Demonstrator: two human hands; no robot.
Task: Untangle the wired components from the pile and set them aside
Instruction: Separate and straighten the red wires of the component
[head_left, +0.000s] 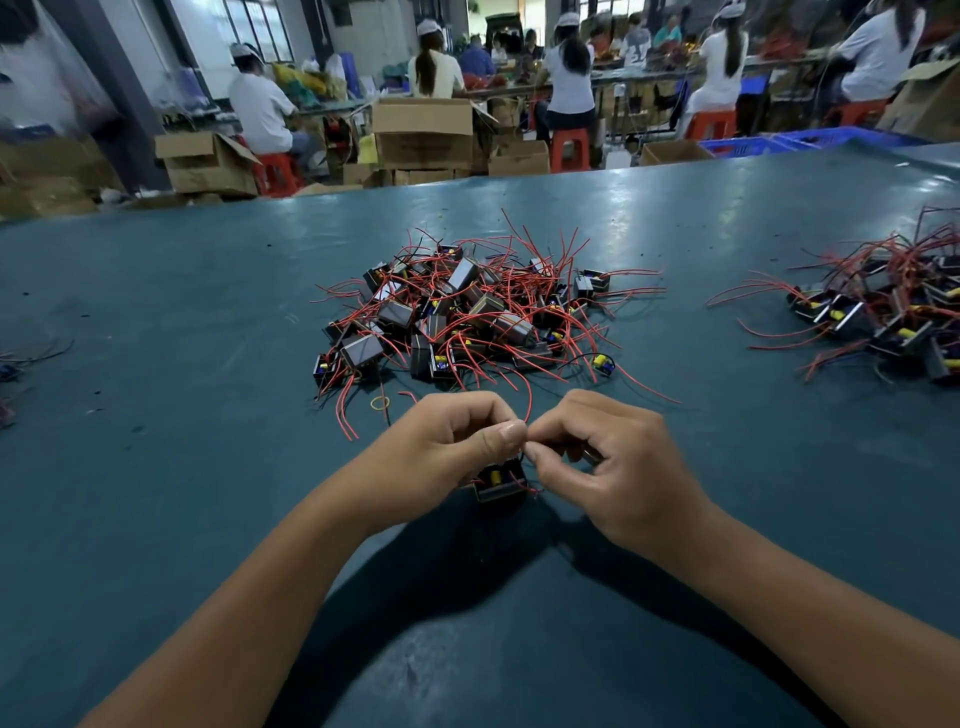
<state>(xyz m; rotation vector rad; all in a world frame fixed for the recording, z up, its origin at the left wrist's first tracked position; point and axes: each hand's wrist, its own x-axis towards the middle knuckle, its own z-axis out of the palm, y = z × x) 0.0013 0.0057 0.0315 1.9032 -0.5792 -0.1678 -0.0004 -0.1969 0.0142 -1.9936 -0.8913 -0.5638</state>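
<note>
Pinching together near the front of the teal table (156, 322), both hands work on one small black wired component (500, 484) that sits just under them, its yellow part showing. The left hand (447, 447) has its fingers curled, thumb pressed against the forefinger on a thin red wire (529, 402) that arcs up from between the two hands; the right hand (608, 462) meets it fingertip to fingertip, thumb and forefinger nipped on the same spot, the other fingers loosely curled. Just beyond the left hand lies one yellow rubber band (380, 401). Farther back, at the middle of the table, sits the pile (462, 317) of black boxy components with red leads sticking out every way; they are too tangled to count exactly, a few dozen at least. A second heap (893, 312) lies well apart at the right edge, partly cut off. Past the table's far edge stand open cardboard boxes (422, 135), red stools (570, 149), and several seated workers (260, 106) in white caps, backs turned.
</note>
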